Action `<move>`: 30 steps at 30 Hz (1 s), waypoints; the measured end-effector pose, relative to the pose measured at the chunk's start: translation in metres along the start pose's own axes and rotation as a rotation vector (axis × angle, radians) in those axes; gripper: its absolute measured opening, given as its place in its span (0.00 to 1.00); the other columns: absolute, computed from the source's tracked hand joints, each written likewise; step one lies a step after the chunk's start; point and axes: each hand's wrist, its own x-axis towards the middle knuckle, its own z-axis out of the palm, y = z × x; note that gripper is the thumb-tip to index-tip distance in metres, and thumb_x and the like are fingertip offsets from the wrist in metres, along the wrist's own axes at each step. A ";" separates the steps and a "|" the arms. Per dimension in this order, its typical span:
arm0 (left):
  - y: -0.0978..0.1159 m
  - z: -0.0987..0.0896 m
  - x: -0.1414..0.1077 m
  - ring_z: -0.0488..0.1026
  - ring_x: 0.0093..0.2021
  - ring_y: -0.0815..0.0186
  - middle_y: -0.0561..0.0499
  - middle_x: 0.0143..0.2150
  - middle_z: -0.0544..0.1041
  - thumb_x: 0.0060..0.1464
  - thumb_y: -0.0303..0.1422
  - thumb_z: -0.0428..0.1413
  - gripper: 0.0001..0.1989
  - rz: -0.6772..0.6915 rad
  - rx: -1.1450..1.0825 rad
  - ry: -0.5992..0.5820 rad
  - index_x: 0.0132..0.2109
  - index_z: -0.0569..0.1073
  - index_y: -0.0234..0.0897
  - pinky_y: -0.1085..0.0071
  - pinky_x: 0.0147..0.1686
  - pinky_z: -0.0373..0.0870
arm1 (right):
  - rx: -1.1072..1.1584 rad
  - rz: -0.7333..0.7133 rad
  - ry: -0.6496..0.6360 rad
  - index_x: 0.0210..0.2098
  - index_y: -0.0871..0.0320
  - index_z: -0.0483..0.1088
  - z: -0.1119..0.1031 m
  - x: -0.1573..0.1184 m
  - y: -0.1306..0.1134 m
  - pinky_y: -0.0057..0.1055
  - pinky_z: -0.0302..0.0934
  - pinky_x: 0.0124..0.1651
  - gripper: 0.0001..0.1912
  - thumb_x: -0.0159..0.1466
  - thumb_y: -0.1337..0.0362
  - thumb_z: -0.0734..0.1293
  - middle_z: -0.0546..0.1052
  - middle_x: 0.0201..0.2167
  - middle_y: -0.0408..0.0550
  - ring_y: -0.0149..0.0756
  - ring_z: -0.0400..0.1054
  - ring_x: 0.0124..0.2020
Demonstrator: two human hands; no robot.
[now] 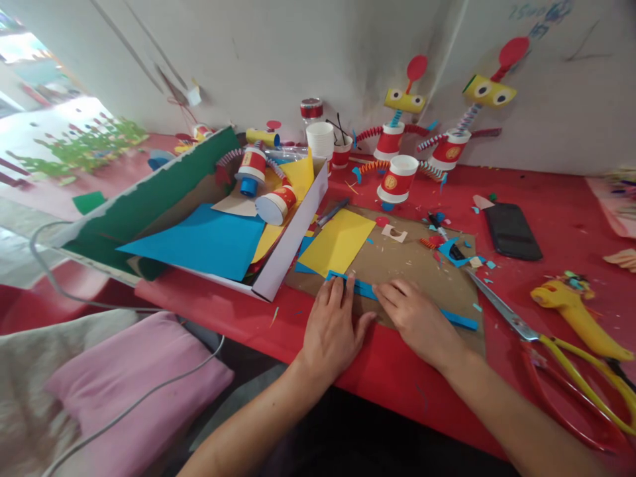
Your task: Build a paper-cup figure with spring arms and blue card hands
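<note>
A long blue paper strip (460, 320) lies across the brown cardboard (422, 278) in front of me. My left hand (330, 321) rests on its left end, fingers stretched out and thumb spread, pressing the strip down. Beside it, my right hand (415, 318) is closed over the strip's middle, fingertips together on the paper; its underside is hidden. At the left end the strip looks folded or doubled, partly covered by my fingers. A yellow paper sheet (340, 242) lies just beyond my left hand, with blue paper under its left edge.
A box (293, 238) with blue paper (203, 238) stands left. Paper-cup figures (397, 179) line the back. At right are large scissors (521, 328), a yellow glue gun (579, 318), a phone (511, 230) and a craft knife (442, 228). Paper scraps litter the cardboard.
</note>
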 end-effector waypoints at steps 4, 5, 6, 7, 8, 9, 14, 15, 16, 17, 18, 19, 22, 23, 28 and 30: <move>0.000 -0.001 0.001 0.63 0.60 0.49 0.35 0.58 0.67 0.61 0.47 0.48 0.34 -0.010 0.008 -0.013 0.64 0.58 0.23 0.54 0.61 0.61 | 0.023 -0.003 -0.004 0.50 0.71 0.70 0.001 -0.001 0.002 0.42 0.64 0.44 0.17 0.63 0.77 0.62 0.76 0.41 0.56 0.47 0.63 0.42; 0.001 -0.001 0.001 0.64 0.60 0.48 0.35 0.57 0.67 0.61 0.47 0.48 0.34 -0.014 0.011 -0.012 0.64 0.59 0.23 0.54 0.61 0.61 | 0.027 -0.001 -0.006 0.51 0.71 0.70 0.001 -0.001 0.002 0.42 0.64 0.44 0.17 0.63 0.77 0.62 0.76 0.41 0.56 0.47 0.63 0.43; 0.001 -0.001 0.001 0.64 0.59 0.48 0.35 0.57 0.67 0.61 0.47 0.48 0.34 -0.018 0.015 -0.010 0.63 0.60 0.23 0.54 0.61 0.62 | 0.029 0.001 -0.007 0.52 0.71 0.69 0.001 -0.002 0.003 0.43 0.64 0.44 0.17 0.63 0.77 0.61 0.75 0.41 0.57 0.47 0.63 0.43; 0.001 -0.001 0.001 0.65 0.59 0.48 0.34 0.57 0.67 0.61 0.47 0.48 0.33 -0.024 0.019 -0.008 0.63 0.60 0.23 0.54 0.60 0.63 | 0.029 0.001 -0.009 0.52 0.72 0.69 0.002 -0.002 0.003 0.43 0.64 0.44 0.18 0.63 0.77 0.61 0.75 0.41 0.57 0.47 0.63 0.43; 0.002 -0.002 0.000 0.65 0.58 0.48 0.34 0.57 0.67 0.61 0.47 0.48 0.33 -0.031 0.022 -0.007 0.63 0.61 0.24 0.54 0.59 0.63 | 0.027 0.001 -0.011 0.53 0.72 0.69 0.002 -0.002 0.003 0.43 0.64 0.45 0.18 0.63 0.77 0.61 0.75 0.41 0.57 0.47 0.63 0.43; 0.002 -0.002 0.000 0.65 0.58 0.48 0.33 0.58 0.66 0.60 0.47 0.49 0.33 -0.037 0.023 -0.005 0.62 0.61 0.24 0.54 0.59 0.64 | 0.024 0.001 -0.011 0.53 0.72 0.69 0.002 -0.002 0.003 0.43 0.64 0.45 0.18 0.63 0.77 0.61 0.75 0.41 0.57 0.47 0.63 0.43; 0.002 0.000 -0.001 0.63 0.61 0.47 0.31 0.64 0.60 0.60 0.47 0.48 0.33 -0.031 0.030 0.002 0.62 0.62 0.23 0.54 0.59 0.64 | 0.029 0.008 -0.027 0.54 0.71 0.68 0.001 -0.004 0.006 0.43 0.64 0.46 0.19 0.63 0.76 0.61 0.75 0.42 0.57 0.47 0.64 0.44; 0.002 0.000 0.000 0.62 0.61 0.47 0.31 0.64 0.61 0.60 0.47 0.48 0.33 -0.024 0.034 0.000 0.62 0.62 0.23 0.54 0.60 0.63 | 0.030 0.012 -0.034 0.55 0.70 0.67 0.000 -0.004 0.007 0.43 0.64 0.46 0.20 0.63 0.76 0.61 0.74 0.42 0.56 0.47 0.64 0.44; 0.001 0.001 0.000 0.62 0.62 0.47 0.31 0.64 0.62 0.60 0.48 0.48 0.34 -0.019 0.039 -0.004 0.62 0.62 0.22 0.54 0.60 0.63 | 0.029 0.015 -0.041 0.55 0.69 0.67 -0.002 -0.005 0.008 0.43 0.65 0.46 0.20 0.63 0.76 0.61 0.74 0.42 0.56 0.47 0.64 0.44; 0.001 0.002 0.000 0.61 0.62 0.47 0.31 0.63 0.63 0.61 0.48 0.48 0.34 -0.014 0.044 -0.009 0.62 0.62 0.22 0.54 0.61 0.62 | 0.023 0.016 -0.042 0.55 0.69 0.67 -0.003 -0.007 0.009 0.43 0.65 0.45 0.20 0.63 0.76 0.61 0.74 0.42 0.55 0.46 0.65 0.44; 0.000 0.002 0.000 0.61 0.63 0.48 0.32 0.63 0.64 0.61 0.48 0.47 0.33 -0.008 0.051 -0.014 0.62 0.62 0.22 0.54 0.61 0.62 | 0.013 0.013 -0.040 0.55 0.69 0.67 -0.005 -0.009 0.010 0.42 0.65 0.44 0.20 0.63 0.77 0.61 0.75 0.41 0.55 0.46 0.65 0.43; 0.000 0.003 0.001 0.61 0.63 0.49 0.33 0.62 0.65 0.63 0.46 0.45 0.31 0.000 0.060 -0.018 0.62 0.62 0.23 0.54 0.61 0.61 | 0.002 0.007 -0.033 0.54 0.69 0.68 -0.006 -0.011 0.012 0.41 0.65 0.43 0.20 0.63 0.77 0.61 0.75 0.40 0.55 0.46 0.66 0.42; -0.002 0.004 0.002 0.61 0.63 0.53 0.36 0.61 0.67 0.66 0.37 0.41 0.24 0.019 0.092 -0.017 0.61 0.63 0.26 0.56 0.60 0.62 | -0.036 0.001 0.017 0.52 0.68 0.70 -0.009 -0.023 0.017 0.41 0.64 0.42 0.18 0.64 0.77 0.59 0.76 0.39 0.54 0.45 0.66 0.40; -0.002 0.004 0.003 0.61 0.63 0.54 0.36 0.60 0.68 0.66 0.35 0.41 0.22 0.019 0.106 -0.012 0.61 0.64 0.26 0.56 0.60 0.63 | -0.045 0.007 0.038 0.51 0.67 0.70 -0.010 -0.028 0.019 0.41 0.64 0.42 0.18 0.65 0.77 0.58 0.76 0.39 0.54 0.44 0.66 0.40; -0.001 0.001 0.013 0.65 0.59 0.51 0.37 0.55 0.72 0.64 0.31 0.44 0.18 0.026 0.190 0.013 0.55 0.70 0.26 0.53 0.57 0.65 | -0.006 0.058 0.093 0.51 0.67 0.70 -0.009 -0.052 0.027 0.38 0.64 0.43 0.18 0.68 0.75 0.54 0.76 0.40 0.54 0.43 0.65 0.42; -0.002 0.000 0.018 0.65 0.60 0.53 0.35 0.56 0.71 0.64 0.28 0.44 0.18 0.097 0.218 -0.026 0.54 0.71 0.24 0.56 0.58 0.65 | 0.002 0.076 0.090 0.51 0.67 0.70 -0.008 -0.056 0.027 0.38 0.64 0.43 0.18 0.69 0.74 0.53 0.76 0.41 0.53 0.43 0.65 0.43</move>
